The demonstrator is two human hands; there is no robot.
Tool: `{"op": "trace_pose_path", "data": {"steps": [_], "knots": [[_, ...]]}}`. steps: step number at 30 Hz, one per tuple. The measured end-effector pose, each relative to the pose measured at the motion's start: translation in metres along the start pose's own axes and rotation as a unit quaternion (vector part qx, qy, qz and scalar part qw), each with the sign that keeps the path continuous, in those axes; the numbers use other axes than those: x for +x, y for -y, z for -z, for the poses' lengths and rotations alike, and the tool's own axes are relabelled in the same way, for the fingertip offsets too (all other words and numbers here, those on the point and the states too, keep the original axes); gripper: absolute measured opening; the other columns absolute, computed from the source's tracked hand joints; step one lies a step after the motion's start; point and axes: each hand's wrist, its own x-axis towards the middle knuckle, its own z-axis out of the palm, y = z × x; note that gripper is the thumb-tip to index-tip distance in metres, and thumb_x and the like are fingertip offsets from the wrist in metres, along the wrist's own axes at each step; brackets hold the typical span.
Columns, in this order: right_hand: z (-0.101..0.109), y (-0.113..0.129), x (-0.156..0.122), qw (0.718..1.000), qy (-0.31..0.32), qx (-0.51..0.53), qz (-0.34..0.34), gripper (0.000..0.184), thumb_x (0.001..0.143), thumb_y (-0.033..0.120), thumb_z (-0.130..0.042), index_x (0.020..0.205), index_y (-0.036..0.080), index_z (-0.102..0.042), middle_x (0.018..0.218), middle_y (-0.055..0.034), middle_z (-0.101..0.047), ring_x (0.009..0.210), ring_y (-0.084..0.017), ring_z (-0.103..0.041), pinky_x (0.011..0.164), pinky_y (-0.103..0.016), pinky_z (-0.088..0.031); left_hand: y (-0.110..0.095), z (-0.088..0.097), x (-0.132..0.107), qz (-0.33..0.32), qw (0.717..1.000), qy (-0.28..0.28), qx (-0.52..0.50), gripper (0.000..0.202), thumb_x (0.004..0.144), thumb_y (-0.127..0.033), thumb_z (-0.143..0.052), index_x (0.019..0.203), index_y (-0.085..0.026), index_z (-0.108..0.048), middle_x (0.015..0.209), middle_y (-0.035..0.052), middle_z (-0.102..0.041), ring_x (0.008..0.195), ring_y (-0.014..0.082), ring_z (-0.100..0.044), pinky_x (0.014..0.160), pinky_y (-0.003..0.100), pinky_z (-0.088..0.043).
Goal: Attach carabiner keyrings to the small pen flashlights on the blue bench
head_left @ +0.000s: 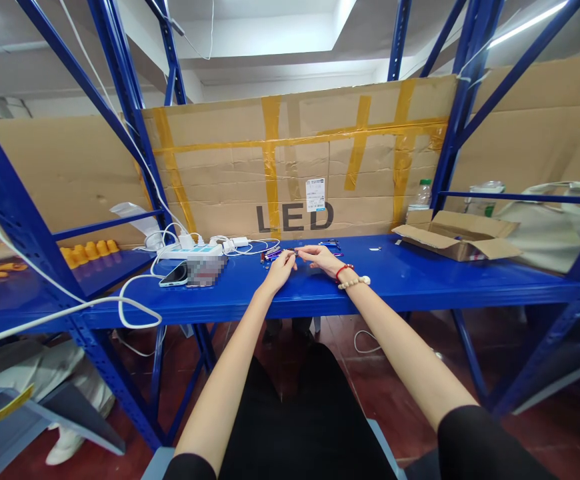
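Mid-bench, a small dark piece (296,251) is pinched between the fingertips of the left grip (283,265) and the right grip (322,259), both drawn nearly closed, its shape too tiny to be made out! Just beyond the hands, slim purple and dark pieces (272,255) are scattered on the blue bench (395,275). Over to the left, a phone (174,275) is laid near a white power strip (171,254); away right, an open cardboard box (463,252) is seen.
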Motion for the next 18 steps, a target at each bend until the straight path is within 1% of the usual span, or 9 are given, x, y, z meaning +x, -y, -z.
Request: {"op": "trace_pose_path", "data": {"steps": [6, 12, 15, 18], "knots": [[0.0007, -0.0029, 0.0023, 1.0, -0.005, -0.026, 0.002, 0.042, 0.061, 0.043, -0.069, 0.094, 0.016, -0.069, 0.089, -0.0046, -0.061, 0.064, -0.005, -0.048, 0.044, -0.012, -0.036, -0.0008, 0.0, -0.0018, 0.013, 1.0, 0.007, -0.001, 0.017, 0.086, -0.021, -0.036, 0.083, -0.015, -0.051, 0.062, -0.0016, -0.056, 0.063, 0.0107, -0.049, 0.066, 0.023, -0.037], [0.0015, -0.0058, 0.0036, 0.999, 0.005, -0.052, -0.007, 0.043, 0.06, 0.045, -0.069, 0.091, 0.016, -0.069, 0.084, -0.0044, -0.062, 0.061, -0.005, -0.048, 0.042, -0.012, -0.036, -0.0012, 0.002, -0.0041, 0.029, 0.999, 0.017, 0.006, 0.013, 0.085, -0.02, -0.038, 0.077, -0.016, -0.048, 0.057, -0.0033, -0.052, 0.055, 0.0097, -0.045, 0.059, 0.023, -0.034], [0.001, -0.0058, 0.0031, 0.998, 0.008, -0.061, -0.013, 0.044, 0.057, 0.044, -0.071, 0.091, 0.016, -0.069, 0.084, -0.0041, -0.061, 0.062, -0.006, -0.048, 0.042, -0.013, -0.038, 0.0, 0.0023, -0.0047, 0.028, 0.999, 0.022, 0.007, 0.011, 0.084, -0.019, -0.039, 0.074, -0.016, -0.045, 0.056, -0.0041, -0.051, 0.054, 0.0093, -0.044, 0.06, 0.023, -0.034], [0.0013, -0.0061, 0.0024, 0.997, 0.012, -0.068, -0.016, 0.043, 0.055, 0.044, -0.072, 0.088, 0.015, -0.069, 0.08, -0.0036, -0.061, 0.062, -0.006, -0.049, 0.043, -0.013, -0.038, -0.0003, 0.0025, -0.0055, 0.021, 0.999, 0.024, 0.011, 0.01, 0.083, -0.017, -0.04, 0.073, -0.017, -0.044, 0.055, -0.0044, -0.05, 0.055, 0.0094, -0.045, 0.061, 0.023, -0.035]]}}
